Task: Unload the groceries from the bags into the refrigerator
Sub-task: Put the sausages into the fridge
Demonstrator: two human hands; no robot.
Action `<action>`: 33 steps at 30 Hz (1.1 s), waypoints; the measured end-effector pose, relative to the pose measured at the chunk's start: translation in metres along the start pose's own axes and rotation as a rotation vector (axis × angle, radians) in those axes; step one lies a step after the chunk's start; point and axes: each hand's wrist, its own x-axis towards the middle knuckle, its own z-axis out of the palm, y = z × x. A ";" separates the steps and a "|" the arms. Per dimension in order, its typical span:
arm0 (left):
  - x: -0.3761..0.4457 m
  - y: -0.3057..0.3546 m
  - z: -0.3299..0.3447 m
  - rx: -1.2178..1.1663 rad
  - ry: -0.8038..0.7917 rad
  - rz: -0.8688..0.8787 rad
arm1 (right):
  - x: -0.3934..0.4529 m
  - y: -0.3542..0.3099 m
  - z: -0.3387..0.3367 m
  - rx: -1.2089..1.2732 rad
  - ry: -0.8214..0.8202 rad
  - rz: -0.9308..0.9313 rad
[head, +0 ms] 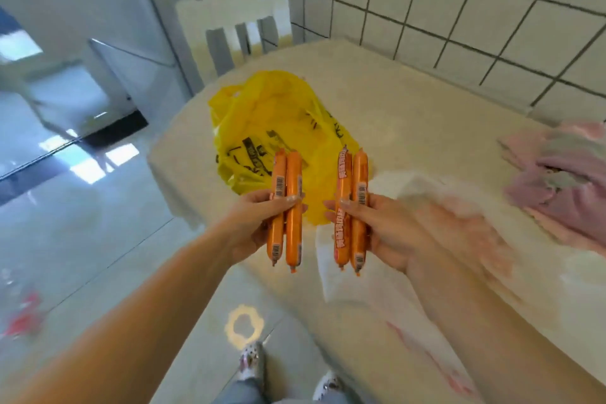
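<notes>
Presently two sausages point(285, 207) are gripped by the left hand point(259, 223), two more sausages point(352, 207) by the right hand point(373, 226); light, slick-skinned, slightly bendy — best held mid-length.

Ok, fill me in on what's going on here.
A person is standing at a table, holding sausages in both hands. The left hand grips two orange wrapped sausages, and the right hand grips another pair, all held upright above the table's edge. A yellow plastic bag lies crumpled on the table just behind them, with a white bag beside it and pink cloth off to the right. No refrigerator can be made out in this view, so nothing has gone in yet.
</notes>
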 end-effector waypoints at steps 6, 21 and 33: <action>-0.047 0.003 -0.113 -0.173 0.187 0.083 | 0.037 0.006 0.126 -0.108 -0.219 0.006; -0.169 0.049 -0.443 -0.225 0.584 0.319 | 0.123 0.046 0.497 -0.293 -0.514 -0.016; -0.138 0.106 -0.649 -0.335 0.627 0.403 | 0.255 0.037 0.691 -0.400 -0.591 -0.012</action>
